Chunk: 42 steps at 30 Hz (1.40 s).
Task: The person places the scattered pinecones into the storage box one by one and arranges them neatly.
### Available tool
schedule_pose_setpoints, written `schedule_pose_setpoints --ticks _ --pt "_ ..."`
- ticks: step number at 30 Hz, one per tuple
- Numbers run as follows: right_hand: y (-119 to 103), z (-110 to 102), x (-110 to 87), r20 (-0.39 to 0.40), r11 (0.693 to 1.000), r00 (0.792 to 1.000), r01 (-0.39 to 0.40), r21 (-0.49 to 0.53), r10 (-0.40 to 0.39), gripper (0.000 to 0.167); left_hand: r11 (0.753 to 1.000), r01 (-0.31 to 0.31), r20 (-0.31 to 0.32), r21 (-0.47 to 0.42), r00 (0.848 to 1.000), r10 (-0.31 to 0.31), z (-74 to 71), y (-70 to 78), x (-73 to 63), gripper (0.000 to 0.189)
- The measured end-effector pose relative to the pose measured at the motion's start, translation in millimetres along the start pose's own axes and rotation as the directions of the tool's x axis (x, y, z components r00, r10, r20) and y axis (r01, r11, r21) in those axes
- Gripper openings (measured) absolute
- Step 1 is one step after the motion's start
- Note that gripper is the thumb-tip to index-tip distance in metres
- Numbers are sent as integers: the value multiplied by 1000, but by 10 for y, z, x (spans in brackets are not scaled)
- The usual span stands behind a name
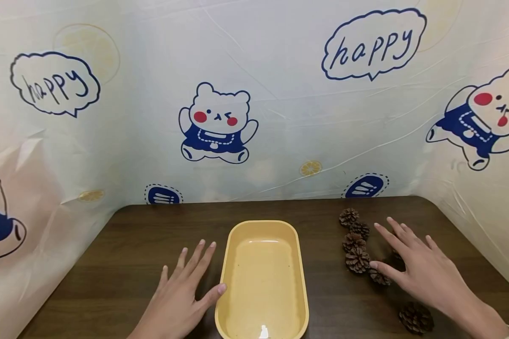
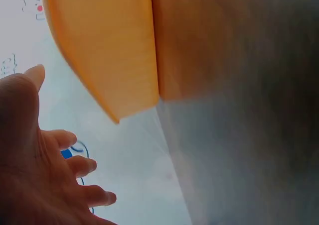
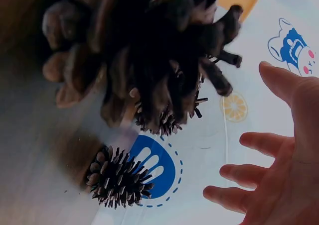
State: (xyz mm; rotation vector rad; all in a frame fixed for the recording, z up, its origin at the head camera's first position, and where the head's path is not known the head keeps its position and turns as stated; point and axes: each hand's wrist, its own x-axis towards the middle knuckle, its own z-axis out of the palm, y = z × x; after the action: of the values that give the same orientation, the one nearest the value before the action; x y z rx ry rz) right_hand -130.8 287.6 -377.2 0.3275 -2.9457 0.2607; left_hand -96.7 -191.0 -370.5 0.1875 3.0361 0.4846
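Yellow tray (image 1: 264, 278), its near end cut off by the head view, sat between the hands, just beside the left; looked like smooth, stiff plastic, probably light and a bit slippery, best held by the rim at both long sides. Lone pine cone (image 1: 416, 318) lay on the wearer's side of the right hand, near its wrist. Left hand (image 1: 182, 292) was loose, fingers spread, grasping nothing; thumb tip overlapped the tray rim in the head view, contact couldn't be told. Right hand (image 1: 432, 273) also relaxed, fingers spread, nothing grasped; thumb tip overlapped a cone, touch unclear. Other pine cones (image 1: 358, 260) ran in a rough line between right hand and tray, leading away past the thumb; one more mostly hidden behind the right fingers. Cones judged light, dry, grippy rather than slippery; scales stiff but likely brittle, so a gentle pinch round the widest part, no squeezing. Dark table (image 1: 110, 273) spread beneath both hands. Farthest, beyond the fingertips, hung pale backdrop (image 1: 279, 141) with bear drawings and "happy" bubbles.
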Motion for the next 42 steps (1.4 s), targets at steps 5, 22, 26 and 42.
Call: schedule_pose_setpoints --ticks 5,22,26,42 --pt "-13 7 -35 6 1000 1000 11 5 -11 91 994 24 82 -106 996 -15 28 73 -29 92" --pt "-25 35 -59 42 994 999 -28 104 24 88 835 100 199 -541 980 11 137 165 -154 106" --pt "-6 49 -56 42 990 999 -34 138 29 84 794 66 177 -605 983 53 175 138 -173 110" --pt "131 116 33 124 967 992 -28 255 -4 72 600 -46 117 -798 966 231 490 -81 -150 131"
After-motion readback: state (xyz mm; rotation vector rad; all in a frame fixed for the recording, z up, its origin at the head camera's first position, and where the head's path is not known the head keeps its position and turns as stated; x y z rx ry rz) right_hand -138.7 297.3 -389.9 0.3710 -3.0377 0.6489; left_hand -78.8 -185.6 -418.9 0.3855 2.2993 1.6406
